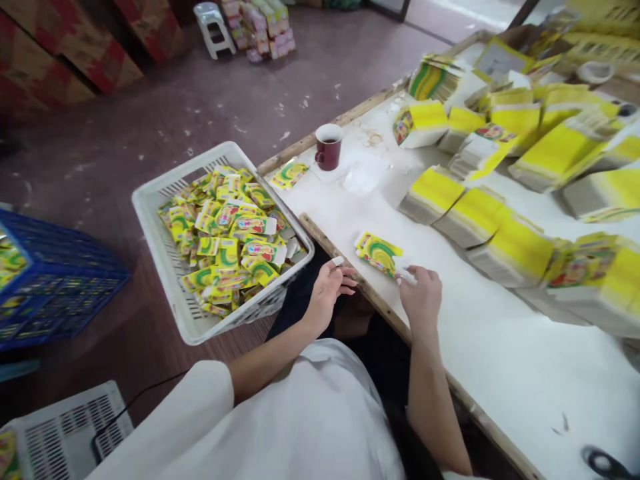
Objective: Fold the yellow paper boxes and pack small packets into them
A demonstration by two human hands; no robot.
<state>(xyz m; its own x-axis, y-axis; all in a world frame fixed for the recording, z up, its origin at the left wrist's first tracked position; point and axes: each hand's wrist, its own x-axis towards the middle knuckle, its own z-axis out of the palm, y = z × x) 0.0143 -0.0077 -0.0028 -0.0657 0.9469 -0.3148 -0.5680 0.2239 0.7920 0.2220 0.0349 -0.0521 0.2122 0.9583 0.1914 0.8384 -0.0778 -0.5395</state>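
Observation:
My right hand [421,293] rests on the white table [500,347], its taped fingertips pinching the corner of a small stack of flat yellow-green packets [379,252]. My left hand [327,288] hovers just off the table's wooden edge, fingers loosely curled, a taped finger raised, holding nothing. To its left a white plastic basket [165,280] is full of folded yellow-green packets [230,233].
Several stacks of yellow flat cartons [500,233] line the table's far side. A dark red mug [328,147] and a loose packet [289,173] sit near the table's corner. A blue crate [50,280] stands on the floor at left, a white stool [214,27] farther back.

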